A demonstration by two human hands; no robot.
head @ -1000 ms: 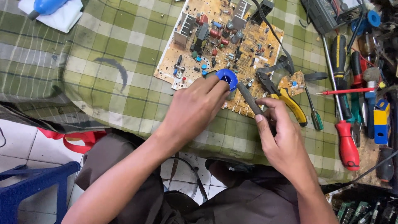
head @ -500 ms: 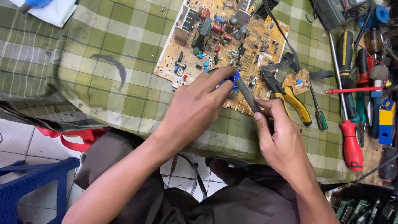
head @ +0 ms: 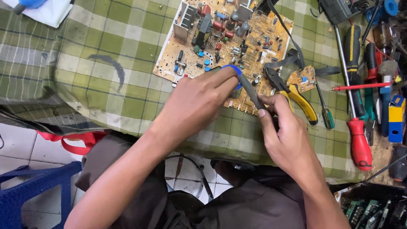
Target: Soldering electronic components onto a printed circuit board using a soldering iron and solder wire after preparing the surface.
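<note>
While left hand (head: 199,99) pinches blue roll (head: 234,72) | right hand (head: 284,127) grips tool (head: 251,91) | pliers (head: 292,95) beside

A small blue ring-shaped part (head: 235,74) sits at the circuit board's near edge; a dark slim tool (head: 253,95) slants from it toward the cloth

The table (head: 85,63) is covered with a green-and-cream plaid cloth (head: 123,38) that's got a dark smudge on it and hangs rumpled over the near left edge. Under that edge you can see a white tiled floor (head: 21,144), pretty scuffed, with a blue plastic stool (head: 34,186) sitting in the bottom left corner and a red strap (head: 80,140) dangling from below the cloth. Lighting's even and soft, no harsh shadows anywhere.
</note>
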